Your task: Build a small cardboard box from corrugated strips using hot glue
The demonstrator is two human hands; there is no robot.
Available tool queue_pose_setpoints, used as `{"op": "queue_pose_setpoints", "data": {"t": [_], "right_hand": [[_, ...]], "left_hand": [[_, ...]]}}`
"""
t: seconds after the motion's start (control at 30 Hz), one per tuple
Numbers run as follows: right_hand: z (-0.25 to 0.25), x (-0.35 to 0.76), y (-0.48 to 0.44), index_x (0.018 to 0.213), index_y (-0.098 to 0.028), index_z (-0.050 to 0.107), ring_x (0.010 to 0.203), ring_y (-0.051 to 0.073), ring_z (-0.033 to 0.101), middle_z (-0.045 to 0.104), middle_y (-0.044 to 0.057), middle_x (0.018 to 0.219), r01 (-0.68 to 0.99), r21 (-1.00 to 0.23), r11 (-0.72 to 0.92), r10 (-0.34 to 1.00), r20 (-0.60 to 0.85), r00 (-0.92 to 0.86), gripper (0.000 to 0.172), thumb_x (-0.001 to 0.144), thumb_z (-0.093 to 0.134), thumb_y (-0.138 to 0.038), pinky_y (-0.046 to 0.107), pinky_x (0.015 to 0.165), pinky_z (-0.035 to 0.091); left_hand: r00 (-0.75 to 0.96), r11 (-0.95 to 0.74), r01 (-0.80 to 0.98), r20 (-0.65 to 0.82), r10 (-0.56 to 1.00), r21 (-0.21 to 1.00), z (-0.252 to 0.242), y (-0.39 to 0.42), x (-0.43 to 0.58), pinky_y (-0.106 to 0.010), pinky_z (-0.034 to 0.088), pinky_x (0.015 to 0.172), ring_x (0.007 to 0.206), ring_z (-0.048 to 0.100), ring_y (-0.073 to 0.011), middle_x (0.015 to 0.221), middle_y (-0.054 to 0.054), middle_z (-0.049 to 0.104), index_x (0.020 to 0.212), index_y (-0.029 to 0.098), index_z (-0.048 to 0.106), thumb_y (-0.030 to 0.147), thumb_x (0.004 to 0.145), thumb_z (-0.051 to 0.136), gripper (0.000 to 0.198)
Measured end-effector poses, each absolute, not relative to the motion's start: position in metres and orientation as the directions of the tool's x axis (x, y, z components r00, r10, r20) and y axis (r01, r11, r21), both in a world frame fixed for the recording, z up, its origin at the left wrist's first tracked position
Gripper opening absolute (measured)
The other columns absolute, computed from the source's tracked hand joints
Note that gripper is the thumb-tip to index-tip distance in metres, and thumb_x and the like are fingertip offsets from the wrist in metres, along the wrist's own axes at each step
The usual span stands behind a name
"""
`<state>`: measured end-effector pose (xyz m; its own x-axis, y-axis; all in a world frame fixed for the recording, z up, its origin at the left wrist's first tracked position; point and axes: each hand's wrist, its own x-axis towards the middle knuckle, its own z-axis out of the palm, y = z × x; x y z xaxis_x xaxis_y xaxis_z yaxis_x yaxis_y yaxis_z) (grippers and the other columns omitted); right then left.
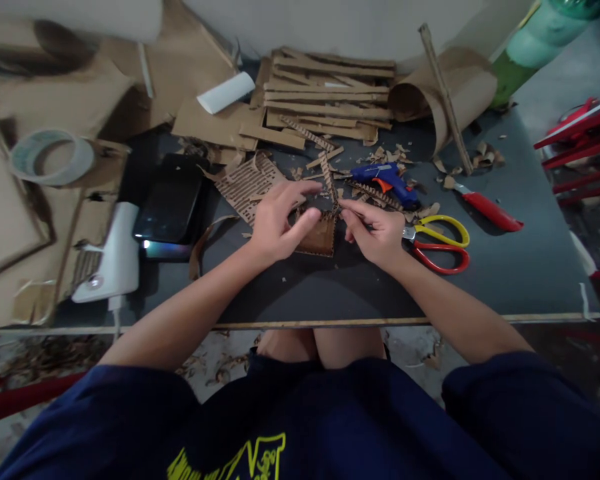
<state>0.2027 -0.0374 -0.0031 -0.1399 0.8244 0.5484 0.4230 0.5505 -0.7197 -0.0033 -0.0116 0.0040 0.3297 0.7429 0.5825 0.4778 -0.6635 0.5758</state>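
My left hand (279, 221) grips a small brown cardboard piece (321, 235) that rests on the dark table (505, 267), thumb and fingers curled round its left edge. My right hand (375, 230) pinches the lower end of a thin corrugated cardboard strip (329, 177) that stands up from the piece's top right corner. Both hands meet at the middle of the table.
Blue glue gun (387, 181), yellow-and-red scissors (437, 240) and a red-handled knife (487, 210) lie to the right. Stacked cardboard strips (325, 93) and a cardboard roll (445, 90) sit behind. A phone (170, 200), white charger (113, 257) and tape roll (50, 157) are left.
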Motion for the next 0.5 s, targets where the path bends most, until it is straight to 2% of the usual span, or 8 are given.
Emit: {"op": "queue_pose_setpoints", "data": {"t": [0.1,0.2,0.27,0.4,0.5], "right_hand": [[-0.004,0.205,-0.036,0.110,-0.024,0.075,0.050,0.009,0.066,0.076,-0.003,0.069,0.421,-0.595,0.685,0.724,0.624,-0.295,0.024,0.095,0.057,-0.022,0.020,0.056,0.057],[-0.005,0.208,-0.035,0.109,-0.023,0.075,0.056,0.009,0.069,0.079,-0.001,0.081,0.398,-0.475,0.785,0.615,0.675,-0.407,0.026,0.095,0.054,-0.018,0.019,0.057,0.055],[-0.005,0.209,-0.034,0.111,-0.024,0.074,0.058,0.009,0.069,0.077,-0.002,0.075,0.416,-0.456,0.787,0.610,0.677,-0.411,0.028,0.096,0.052,-0.016,0.019,0.057,0.054],[-0.006,0.210,-0.032,0.113,-0.027,0.073,0.055,0.009,0.067,0.073,-0.004,0.067,0.448,-0.455,0.769,0.627,0.674,-0.391,0.029,0.097,0.051,-0.016,0.019,0.057,0.054],[-0.006,0.210,-0.032,0.114,-0.022,0.073,0.060,0.009,0.069,0.076,-0.001,0.075,0.459,-0.418,0.784,0.601,0.696,-0.392,0.028,0.095,0.053,-0.013,0.019,0.058,0.054]], "left_hand": [[0.386,-0.726,0.523,0.635,0.669,0.446,-0.001,-0.013,-0.002,-0.031,0.056,0.086,0.093,0.072,-0.0211,0.103,-0.010,0.076,0.119,0.017,0.066,0.071,0.085,0.056,0.065],[0.417,-0.793,0.524,0.718,0.557,0.311,-0.009,-0.012,-0.001,-0.028,0.057,0.078,0.083,0.074,-0.0192,0.093,-0.008,0.078,0.112,0.018,0.071,0.062,0.085,0.066,0.052],[0.405,-0.809,0.487,0.736,0.543,0.329,-0.013,-0.012,-0.001,-0.026,0.057,0.076,0.081,0.074,-0.0169,0.093,-0.007,0.079,0.114,0.019,0.071,0.054,0.089,0.065,0.044],[0.365,-0.749,0.492,0.677,0.640,0.443,-0.012,-0.013,0.002,-0.025,0.056,0.076,0.081,0.074,-0.0155,0.095,-0.006,0.078,0.117,0.020,0.068,0.053,0.091,0.062,0.042],[0.283,-0.696,0.517,0.668,0.688,0.498,-0.010,-0.014,0.004,-0.023,0.052,0.066,0.072,0.070,-0.0132,0.083,-0.004,0.075,0.095,0.018,0.068,0.054,0.088,0.066,0.037]]}}
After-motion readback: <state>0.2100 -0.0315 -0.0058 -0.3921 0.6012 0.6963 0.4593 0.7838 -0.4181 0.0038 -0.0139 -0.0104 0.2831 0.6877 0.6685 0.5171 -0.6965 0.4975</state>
